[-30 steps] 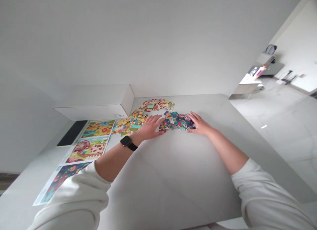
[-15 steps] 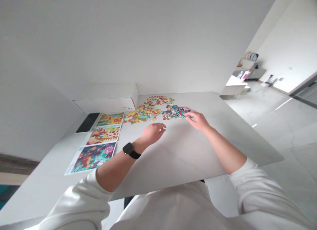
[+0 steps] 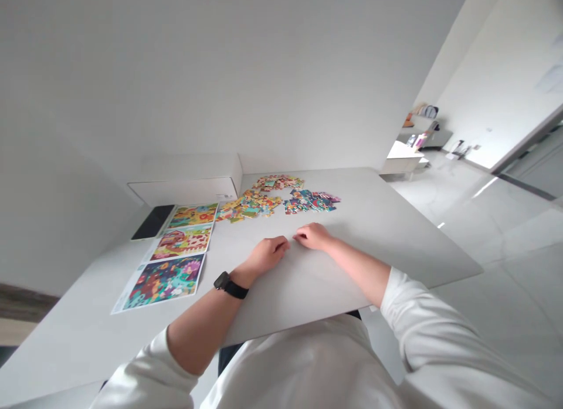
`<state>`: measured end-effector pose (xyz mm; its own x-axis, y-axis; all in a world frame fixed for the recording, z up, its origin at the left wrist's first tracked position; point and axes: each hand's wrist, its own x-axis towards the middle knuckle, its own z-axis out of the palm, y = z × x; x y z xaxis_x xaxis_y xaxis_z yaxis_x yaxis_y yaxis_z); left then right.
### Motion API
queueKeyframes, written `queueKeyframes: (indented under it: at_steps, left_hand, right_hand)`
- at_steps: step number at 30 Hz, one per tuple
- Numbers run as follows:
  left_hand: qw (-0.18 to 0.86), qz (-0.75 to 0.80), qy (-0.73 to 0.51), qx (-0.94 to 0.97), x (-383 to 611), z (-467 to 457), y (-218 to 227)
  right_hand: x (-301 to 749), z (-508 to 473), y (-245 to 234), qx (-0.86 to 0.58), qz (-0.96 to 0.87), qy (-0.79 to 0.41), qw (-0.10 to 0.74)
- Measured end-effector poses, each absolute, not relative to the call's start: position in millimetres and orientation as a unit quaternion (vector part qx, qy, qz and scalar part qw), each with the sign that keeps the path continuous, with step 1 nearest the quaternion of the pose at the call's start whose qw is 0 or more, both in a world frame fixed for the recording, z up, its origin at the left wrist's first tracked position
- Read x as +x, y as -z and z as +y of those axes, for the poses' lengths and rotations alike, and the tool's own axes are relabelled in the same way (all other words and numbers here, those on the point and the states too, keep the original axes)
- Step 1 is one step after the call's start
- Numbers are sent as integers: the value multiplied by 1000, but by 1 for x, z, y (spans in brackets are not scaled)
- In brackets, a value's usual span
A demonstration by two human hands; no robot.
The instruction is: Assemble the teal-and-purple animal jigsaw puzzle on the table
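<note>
My left hand (image 3: pixel 266 253) and my right hand (image 3: pixel 314 236) rest on the white table (image 3: pixel 396 233), close to me. Their curled fingertips almost meet. Whether anything lies between the fingers is hidden. A black watch (image 3: pixel 229 284) sits on my left wrist. Beyond the hands lie three heaps of loose puzzle pieces: a dark blue heap (image 3: pixel 310 202) nearest the right hand, a yellow-orange heap (image 3: pixel 248 208) to its left, and a pinkish heap (image 3: pixel 277 183) behind them. Neither hand touches a heap.
Three printed pictures (image 3: pixel 182 243) lie in a column at the left. A black phone (image 3: pixel 152 222) lies beside them. A white box (image 3: pixel 189 183) stands against the wall. The table's right edge drops to a glossy floor with furniture far off.
Both hands have drawn back from the dark blue heap towards me and come together, fingers curling in. The camera has tipped down a little.
</note>
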<state>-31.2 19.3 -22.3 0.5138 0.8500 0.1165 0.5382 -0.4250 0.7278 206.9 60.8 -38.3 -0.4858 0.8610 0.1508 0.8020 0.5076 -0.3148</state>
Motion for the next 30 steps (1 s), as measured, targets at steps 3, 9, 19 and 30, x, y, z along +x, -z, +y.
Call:
queueKeyframes:
  at_steps: [3,9,19,30]
  left_hand:
    - [361,428,-270,784,-38,24,30]
    - [418,414,-271,762,-43,23,34]
    - [432,414,-271,754,-44,23,36]
    - [431,417,-268,754,-44,23,36]
  right_hand:
    - [211,66,44,-488,-852,-81,172]
    - [262,82,31,-620,-758,-59,195]
    - [294,89,29,-736,-666,-42,110]
    - [296,97,35,-741,-652,6,162]
